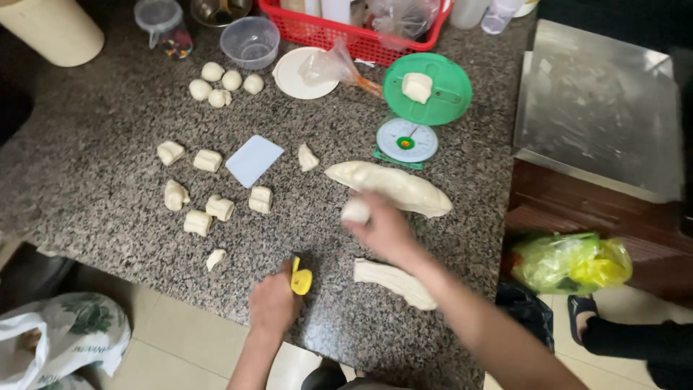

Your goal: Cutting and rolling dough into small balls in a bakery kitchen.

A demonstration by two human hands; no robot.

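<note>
A speckled granite bench (108, 173) fills the head view, with a green scale (422, 108) at upper centre carrying one dough lump. A small dough piece (355, 211) is grasped by the right hand (386, 230) at centre frame, just below a long dough log (393, 186). A yellow cutter (301, 278) is gripped by the left hand (274, 300) at the lower centre edge. Cut dough pieces (209, 206) are scattered at left around a pale blue scraper card (253, 160).

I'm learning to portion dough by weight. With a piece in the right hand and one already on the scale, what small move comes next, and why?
Probably lift the dough piece off the green scale first: its pan is occupied, and the right hand already holds a fresh dough lump.
</note>
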